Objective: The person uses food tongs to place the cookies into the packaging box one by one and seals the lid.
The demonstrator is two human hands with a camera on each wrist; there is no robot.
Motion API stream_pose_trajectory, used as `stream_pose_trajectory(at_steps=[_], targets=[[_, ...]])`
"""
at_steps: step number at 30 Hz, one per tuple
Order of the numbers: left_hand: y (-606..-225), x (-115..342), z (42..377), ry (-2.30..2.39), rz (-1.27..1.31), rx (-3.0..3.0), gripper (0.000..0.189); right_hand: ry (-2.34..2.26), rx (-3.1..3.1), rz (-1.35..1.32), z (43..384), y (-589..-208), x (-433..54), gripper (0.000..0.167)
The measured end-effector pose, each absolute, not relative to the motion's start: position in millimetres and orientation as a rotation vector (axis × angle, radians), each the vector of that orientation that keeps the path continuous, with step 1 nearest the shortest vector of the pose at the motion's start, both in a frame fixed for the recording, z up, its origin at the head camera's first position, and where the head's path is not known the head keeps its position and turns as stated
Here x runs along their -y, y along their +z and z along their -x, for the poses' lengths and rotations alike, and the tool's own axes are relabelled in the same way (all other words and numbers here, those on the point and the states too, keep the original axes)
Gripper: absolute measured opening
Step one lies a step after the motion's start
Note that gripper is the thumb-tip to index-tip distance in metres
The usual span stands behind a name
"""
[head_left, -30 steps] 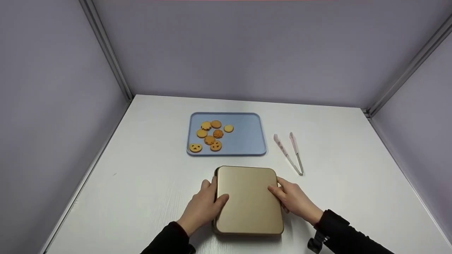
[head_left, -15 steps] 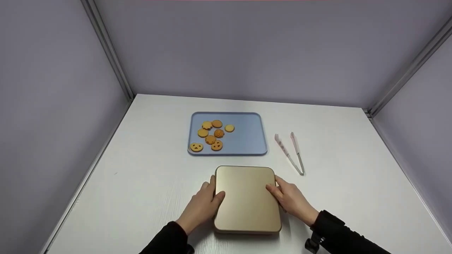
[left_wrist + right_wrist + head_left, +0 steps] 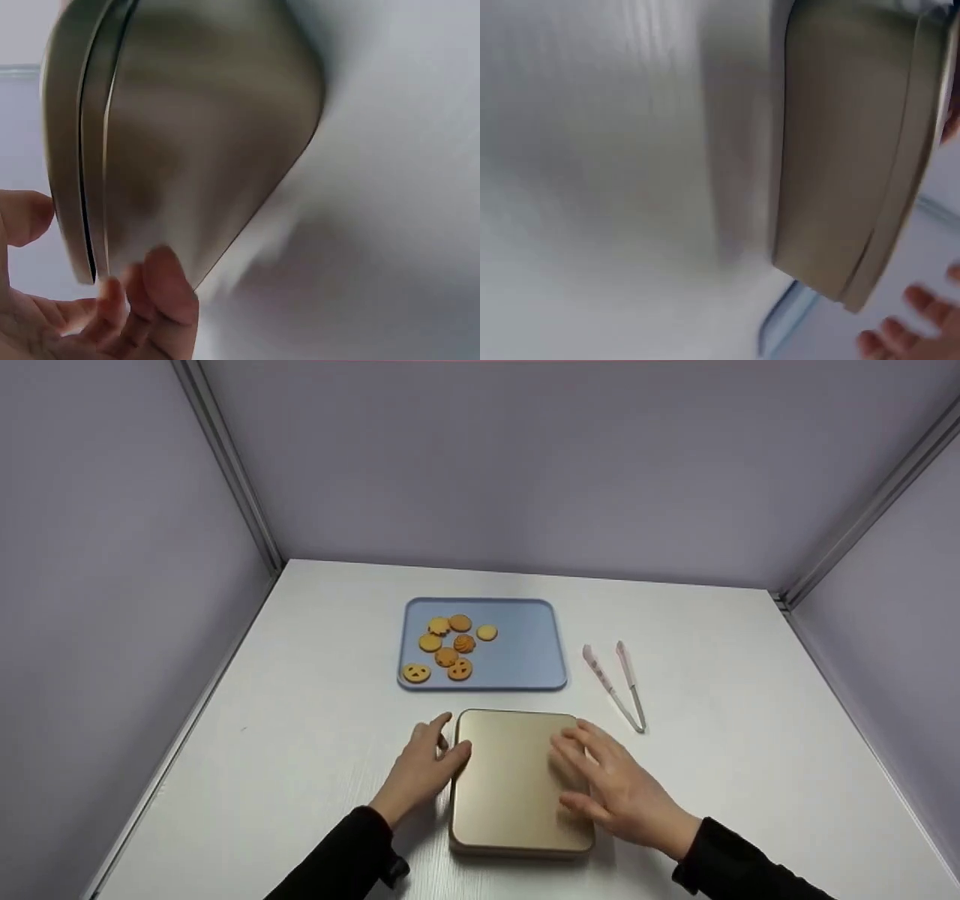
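Note:
A gold rectangular tin [image 3: 517, 780] stands at the front of the table, its lid [image 3: 66, 150] on top. The left wrist view shows a dark seam running beneath the lid. My left hand [image 3: 420, 765] is at the tin's left side, thumb right at the lid's edge and fingers loosely bent beside the wall. Over the right part of the lid, my right hand [image 3: 626, 791] is spread, its fingers slightly blurred. In the right wrist view, those fingers [image 3: 900, 334] appear apart from the tin's side.
Behind the tin lies a blue tray [image 3: 521, 660] with several cookies [image 3: 460, 669] on its left half. Tongs [image 3: 631, 690] with pink tips rest spread to the right of the tray. Grey panels [image 3: 525, 472] enclose the white table [image 3: 315, 720] at the back and sides.
Both hands have loosened from the tin's sides. The right hand has come up over the lid with fingers spread. The lid, offset to the right earlier, now sits in line with the tin.

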State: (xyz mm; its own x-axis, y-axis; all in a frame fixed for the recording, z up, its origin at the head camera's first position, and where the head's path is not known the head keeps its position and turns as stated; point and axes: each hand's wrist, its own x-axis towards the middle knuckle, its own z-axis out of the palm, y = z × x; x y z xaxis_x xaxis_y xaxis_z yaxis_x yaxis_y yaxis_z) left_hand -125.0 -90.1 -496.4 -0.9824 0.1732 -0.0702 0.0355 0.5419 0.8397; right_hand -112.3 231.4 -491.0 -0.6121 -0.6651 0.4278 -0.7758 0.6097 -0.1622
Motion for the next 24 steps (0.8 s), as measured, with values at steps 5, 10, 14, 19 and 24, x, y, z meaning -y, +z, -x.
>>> stream_pose_trajectory(at_steps=[5, 10, 14, 19, 24], targets=[[-489.6, 89.3, 147.2, 1.44, -0.241, -2.626, 0.064, 0.242, 2.298, -1.622, 97.8, -495.1, -225.6, 0.073], [-492.5, 85.3, 159.2, 1.383, -0.29, -2.623, 0.053, 0.213, 2.24, -1.725, 94.4, -507.8, -224.3, 0.069], [-496.2, 83.7, 160.6, 1.401, -0.253, -2.596, 0.042, 0.181, 2.195, -1.72, 97.6, -515.4, -225.0, 0.062], [-495.9, 82.7, 162.3, 1.438, -0.255, -2.563, 0.037, 0.144, 2.116, -1.717, 101.1, -518.3, -225.9, 0.059], [-496.8, 81.1, 165.2, 1.437, -0.267, -2.551, 0.032, 0.128, 2.048, -1.714, 105.7, -517.7, -225.7, 0.06]])
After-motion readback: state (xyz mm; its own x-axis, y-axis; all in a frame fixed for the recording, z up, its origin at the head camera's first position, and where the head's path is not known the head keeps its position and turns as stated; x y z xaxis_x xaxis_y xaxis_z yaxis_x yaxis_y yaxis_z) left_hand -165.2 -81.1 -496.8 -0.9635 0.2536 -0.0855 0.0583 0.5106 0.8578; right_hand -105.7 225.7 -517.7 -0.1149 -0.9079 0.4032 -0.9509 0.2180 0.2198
